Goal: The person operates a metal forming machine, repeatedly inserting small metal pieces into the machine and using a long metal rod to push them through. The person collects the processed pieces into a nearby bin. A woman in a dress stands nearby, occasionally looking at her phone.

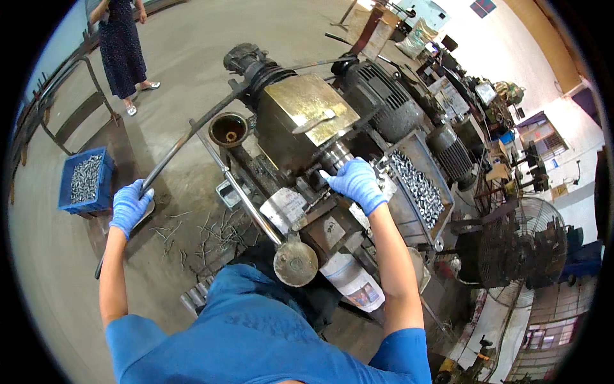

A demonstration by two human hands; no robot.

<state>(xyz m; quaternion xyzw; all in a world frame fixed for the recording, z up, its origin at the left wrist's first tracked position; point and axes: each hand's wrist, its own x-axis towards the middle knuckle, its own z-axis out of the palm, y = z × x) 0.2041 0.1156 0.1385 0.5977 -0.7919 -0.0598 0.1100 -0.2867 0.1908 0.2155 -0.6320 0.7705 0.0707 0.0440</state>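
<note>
My left hand [130, 206], in a blue glove, is wrapped round a long metal lever [185, 137]. The lever slopes up to the dark shaft of a greasy machine with a brass-coloured housing [300, 102]. My right hand [357, 183], gloved too, is at the front of the bright round spindle [335, 155]. Its fingers are bent over the far side and the thumb points left; whatever they hold is hidden under the glove. Just right of that hand, a metal tray [409, 228] carries a heap of small shiny metal parts [419, 192].
At the left, a blue crate [89, 206] of small metal parts rests on a bench with a metal back frame. Beyond it stands a person [121, 51]. Wire-like scraps [217, 233] litter the floor. A motor [380, 96] and a large fan [527, 240] stand to the right.
</note>
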